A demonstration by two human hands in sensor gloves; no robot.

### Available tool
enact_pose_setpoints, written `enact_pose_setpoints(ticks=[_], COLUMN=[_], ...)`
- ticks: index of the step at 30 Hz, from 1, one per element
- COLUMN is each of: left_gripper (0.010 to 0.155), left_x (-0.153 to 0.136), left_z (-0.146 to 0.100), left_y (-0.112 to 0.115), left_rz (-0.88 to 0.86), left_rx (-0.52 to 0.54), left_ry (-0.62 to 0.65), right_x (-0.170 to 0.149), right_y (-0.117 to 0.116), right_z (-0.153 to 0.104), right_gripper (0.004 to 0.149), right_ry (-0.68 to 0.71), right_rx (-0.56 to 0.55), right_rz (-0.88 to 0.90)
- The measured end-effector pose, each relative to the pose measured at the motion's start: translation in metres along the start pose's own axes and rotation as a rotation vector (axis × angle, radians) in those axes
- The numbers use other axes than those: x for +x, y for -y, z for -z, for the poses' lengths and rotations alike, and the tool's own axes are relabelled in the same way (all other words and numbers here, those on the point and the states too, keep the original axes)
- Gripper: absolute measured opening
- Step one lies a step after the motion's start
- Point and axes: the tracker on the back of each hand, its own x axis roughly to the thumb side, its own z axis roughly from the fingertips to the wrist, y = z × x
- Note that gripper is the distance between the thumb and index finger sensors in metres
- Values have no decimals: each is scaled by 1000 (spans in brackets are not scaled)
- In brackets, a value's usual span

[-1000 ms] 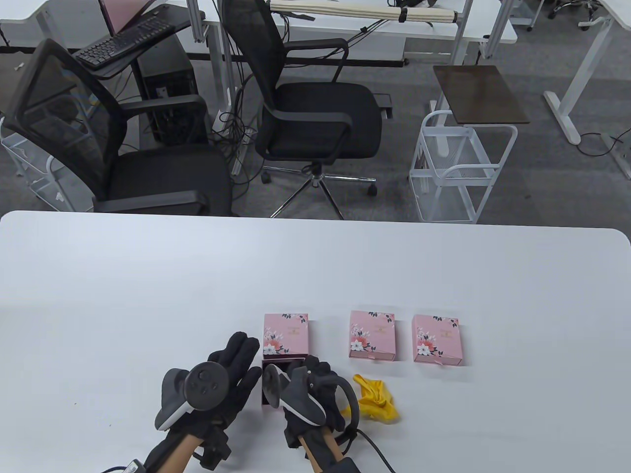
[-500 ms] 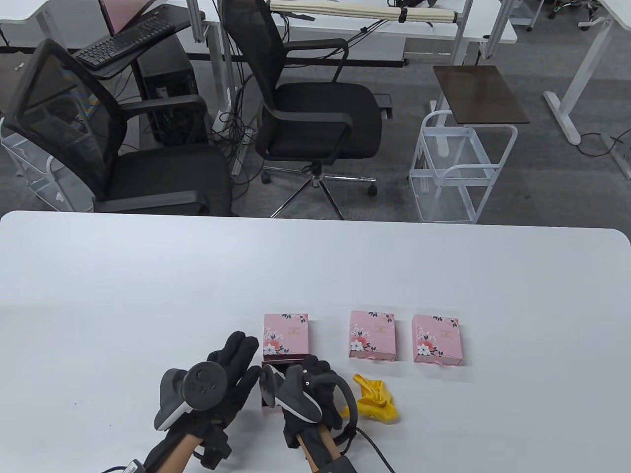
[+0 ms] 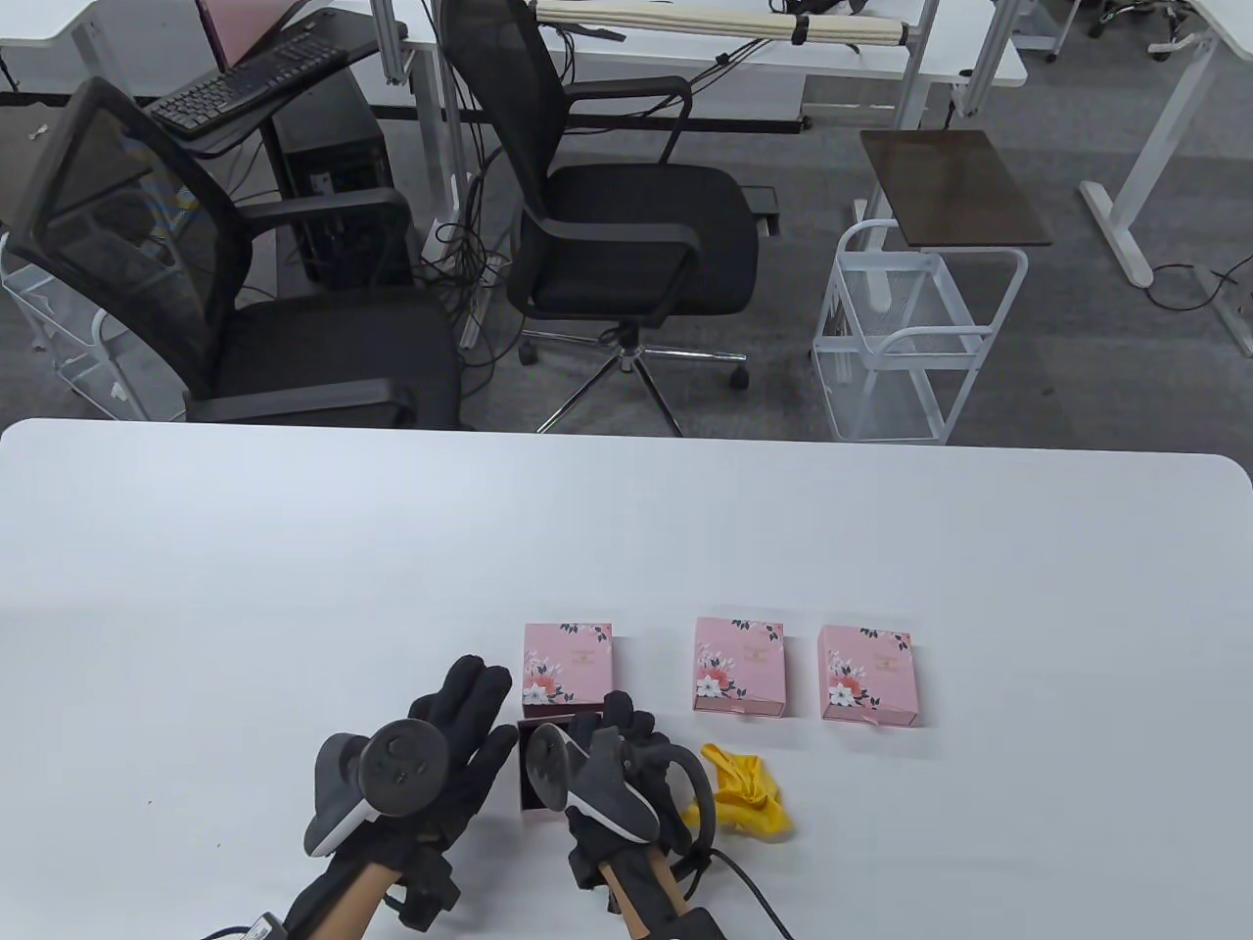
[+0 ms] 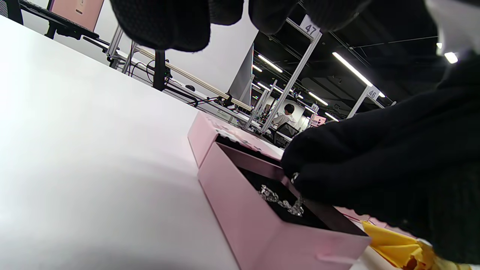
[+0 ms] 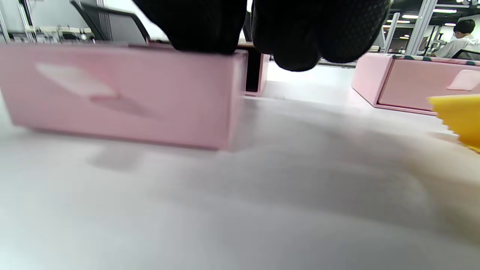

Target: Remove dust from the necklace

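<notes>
Silver chain necklace in open pink drawer box, w/ black lining.

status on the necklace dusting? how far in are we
Done: the leftmost pink box's drawer is slid out, exposing the silver necklace on its dark lining. In hand: the right hand reaches into the drawer, fingers at the chain; a firm pinch isn't clear. The left hand rests open beside it. Left: lifting it out and wiping; the yellow cloth lies untouched, and two pink boxes remain closed.

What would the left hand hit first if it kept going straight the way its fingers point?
Probably the leftmost pink floral box: the left hand points up and right toward its near-left corner. It could pass just left; depth is unclear.
</notes>
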Motion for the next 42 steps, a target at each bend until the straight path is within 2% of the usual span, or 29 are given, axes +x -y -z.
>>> enact_pose_setpoints(ticks=[4, 10, 15, 21, 23, 26, 31, 36, 42], left_gripper=[61, 61, 61, 61, 63, 65, 68, 55, 43], left_x=[-2, -4, -5, -3, 1, 11, 41, 65, 67], left_z=[0, 0, 0, 2, 2, 1, 12, 25, 28], left_y=[-1, -3, -3, -3, -8, -21, -45, -62, -67], left_rz=[-11, -43, -54, -65, -99, -181, -321, -350, -348], left_rx=[5, 17, 17, -4, -27, 16, 31, 69, 112], left_ry=[-6, -6, -6, 6, 23, 57, 88, 89, 95], right_x=[-7, -19, -22, -27, -29, -30, -36, -41, -43], right_y=[16, 53, 82, 112, 117, 122, 132, 141, 142], right_z=[-2, -6, -4, -7, -10, -14, -21, -29, -33], right_gripper=[44, 44, 44, 44, 44, 44, 43, 43, 43], right_ry=[12, 58, 99, 142, 155, 173, 214, 240, 224], right_rx=[-61, -112, -122, -224, -250, -282, -342, -413, -428], right_rz=[111, 396, 464, 576, 603, 646, 774, 851, 975])
